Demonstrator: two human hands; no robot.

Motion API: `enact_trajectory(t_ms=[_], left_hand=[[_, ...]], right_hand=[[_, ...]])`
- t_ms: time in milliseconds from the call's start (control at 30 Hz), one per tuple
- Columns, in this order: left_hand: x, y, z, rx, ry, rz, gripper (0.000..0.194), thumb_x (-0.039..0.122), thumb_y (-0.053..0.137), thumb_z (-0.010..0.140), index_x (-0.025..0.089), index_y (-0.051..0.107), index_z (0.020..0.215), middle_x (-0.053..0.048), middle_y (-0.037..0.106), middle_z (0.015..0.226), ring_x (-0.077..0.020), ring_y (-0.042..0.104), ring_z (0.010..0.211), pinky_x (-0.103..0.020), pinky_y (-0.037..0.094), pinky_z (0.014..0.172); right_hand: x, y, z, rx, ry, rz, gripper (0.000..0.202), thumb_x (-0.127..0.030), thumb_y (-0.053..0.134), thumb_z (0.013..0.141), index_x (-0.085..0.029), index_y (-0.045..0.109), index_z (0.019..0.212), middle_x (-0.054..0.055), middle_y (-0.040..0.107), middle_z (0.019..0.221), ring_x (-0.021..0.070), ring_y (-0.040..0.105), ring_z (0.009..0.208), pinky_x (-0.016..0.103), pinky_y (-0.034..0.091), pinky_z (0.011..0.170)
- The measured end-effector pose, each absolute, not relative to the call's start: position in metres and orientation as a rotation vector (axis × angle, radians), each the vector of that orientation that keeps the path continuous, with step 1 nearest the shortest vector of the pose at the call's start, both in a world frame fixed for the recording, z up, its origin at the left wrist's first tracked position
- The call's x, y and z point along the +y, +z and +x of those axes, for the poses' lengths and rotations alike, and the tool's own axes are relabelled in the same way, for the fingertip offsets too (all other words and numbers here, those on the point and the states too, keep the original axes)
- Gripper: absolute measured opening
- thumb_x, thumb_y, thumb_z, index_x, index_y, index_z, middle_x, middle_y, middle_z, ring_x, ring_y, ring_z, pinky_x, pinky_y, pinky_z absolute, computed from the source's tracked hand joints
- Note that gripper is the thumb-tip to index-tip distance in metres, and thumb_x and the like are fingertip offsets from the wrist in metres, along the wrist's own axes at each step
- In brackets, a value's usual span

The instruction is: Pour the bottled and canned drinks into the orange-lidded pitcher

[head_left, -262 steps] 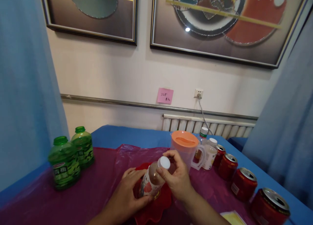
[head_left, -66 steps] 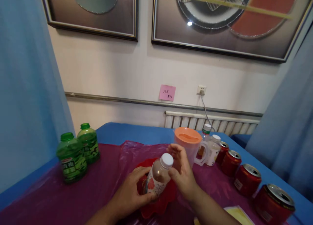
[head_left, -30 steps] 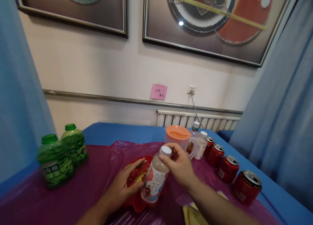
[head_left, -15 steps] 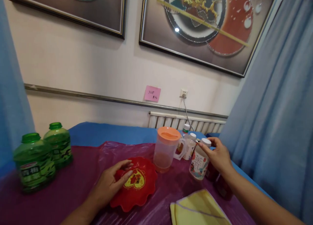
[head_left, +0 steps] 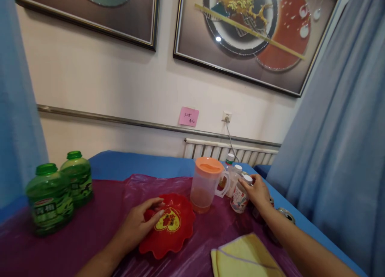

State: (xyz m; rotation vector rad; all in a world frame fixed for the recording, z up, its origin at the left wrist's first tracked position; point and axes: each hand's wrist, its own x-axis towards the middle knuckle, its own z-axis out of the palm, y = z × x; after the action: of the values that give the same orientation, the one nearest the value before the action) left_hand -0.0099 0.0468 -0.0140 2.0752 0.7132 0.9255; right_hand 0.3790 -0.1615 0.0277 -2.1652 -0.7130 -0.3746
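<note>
My right hand [head_left: 258,189] is wrapped round the upper part of a clear bottle [head_left: 240,197] with a white cap and a printed label. The bottle is upright, beside a similar capped bottle [head_left: 233,182]. Left of these stands a clear pitcher [head_left: 202,189] with an orange lid. My left hand [head_left: 142,223] rests at the left rim of a red scalloped dish [head_left: 183,229] with a yellow heart pattern; its fingers are apart and it holds nothing.
Two green bottles [head_left: 49,201] stand at the left. A folded yellow cloth [head_left: 245,257] lies at the front right. Cans [head_left: 285,215] are partly hidden by my right forearm. A small bottle [head_left: 230,159] stands behind the pitcher, near the radiator [head_left: 207,149].
My right hand has moved left and away from me with the bottle, closer to the other bottles. More of the cans shows. My left hand has stayed at the dish.
</note>
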Motion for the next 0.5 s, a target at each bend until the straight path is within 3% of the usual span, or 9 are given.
enact_trajectory(t_ms=[200,333,433,500], left_hand=[[0.039,-0.006,-0.009,0.710,0.889,2.051,0.044,0.051,0.069,0.079,0.022,0.073,0.111,-0.008,0.080,0.106,-0.0278,0.075,0.097,-0.041,0.059,0.091],[0.034,-0.001,-0.009,0.721,0.912,2.014,0.042,0.050,0.071,0.076,0.021,0.074,0.106,-0.009,0.080,0.102,-0.0276,0.075,0.094,-0.042,0.060,0.090],[0.031,0.002,-0.008,0.723,0.938,1.982,0.042,0.049,0.071,0.076,0.020,0.073,0.105,-0.009,0.081,0.100,-0.0270,0.075,0.093,-0.043,0.060,0.090],[0.031,0.003,-0.008,0.725,0.947,1.973,0.041,0.048,0.070,0.076,0.019,0.073,0.106,-0.009,0.081,0.100,-0.0269,0.075,0.094,-0.043,0.059,0.091]], right_hand=[[-0.170,0.022,0.382,-0.725,-0.368,-2.157,0.055,-0.066,0.062,0.077,-0.018,0.061,0.103,0.014,0.073,0.095,0.0312,0.069,0.086,0.038,0.050,0.071],[-0.174,0.025,0.377,-0.736,-0.456,-2.107,0.061,-0.062,0.066,0.074,-0.014,0.058,0.111,0.021,0.067,0.115,0.0363,0.061,0.110,0.047,0.048,0.092],[-0.183,0.027,0.347,-0.863,-0.614,-1.901,0.052,-0.053,0.060,0.082,-0.014,0.057,0.116,0.022,0.060,0.125,0.0369,0.051,0.125,0.055,0.039,0.106],[-0.189,0.022,0.306,-1.104,-0.601,-1.668,0.039,-0.043,0.057,0.089,-0.018,0.059,0.119,0.018,0.061,0.126,0.0335,0.054,0.124,0.056,0.040,0.107]])
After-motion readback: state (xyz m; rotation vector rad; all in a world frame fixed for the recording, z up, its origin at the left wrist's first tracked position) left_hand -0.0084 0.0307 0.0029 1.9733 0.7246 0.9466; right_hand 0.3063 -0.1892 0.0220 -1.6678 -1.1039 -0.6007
